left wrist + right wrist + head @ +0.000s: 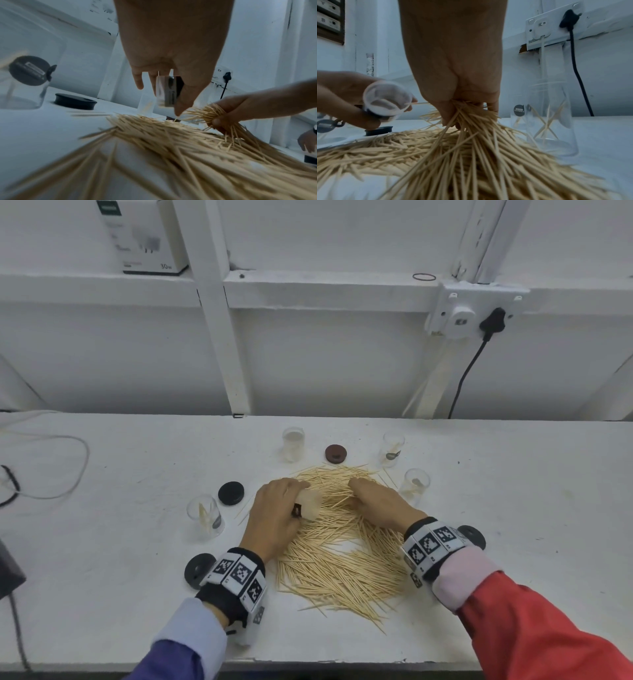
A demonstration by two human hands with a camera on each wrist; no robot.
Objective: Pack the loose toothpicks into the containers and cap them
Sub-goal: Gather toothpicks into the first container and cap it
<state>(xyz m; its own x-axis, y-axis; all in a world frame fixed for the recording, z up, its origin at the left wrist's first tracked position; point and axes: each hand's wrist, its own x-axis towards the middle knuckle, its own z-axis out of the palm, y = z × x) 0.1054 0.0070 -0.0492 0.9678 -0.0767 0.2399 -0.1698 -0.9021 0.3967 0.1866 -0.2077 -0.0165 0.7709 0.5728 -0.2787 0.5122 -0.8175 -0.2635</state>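
A big heap of loose toothpicks (pixel 342 549) (pixel 180 148) (pixel 436 155) covers the middle of the white table (pixel 102 594). My left hand (pixel 277 508) (pixel 164 83) grips a clear container (pixel 308 503) (pixel 167 92) (pixel 387 100) tipped on its side over the heap, mouth toward the right hand. My right hand (pixel 370 498) (pixel 221 117) (pixel 467 108) clutches a bunch of toothpicks at the heap's far side. Other clear containers stand at the left (pixel 205 517), back (pixel 293 444), back right (pixel 392 448) and right (pixel 415 486) (pixel 551 119).
A black cap (pixel 231 493) (pixel 75 101) lies left of the heap, another (pixel 198 570) by my left wrist, one (pixel 474 535) behind my right wrist, and a brown cap (pixel 335 454) at the back. A plugged cable (pixel 469 371) hangs on the wall; wires (pixel 41 467) lie far left.
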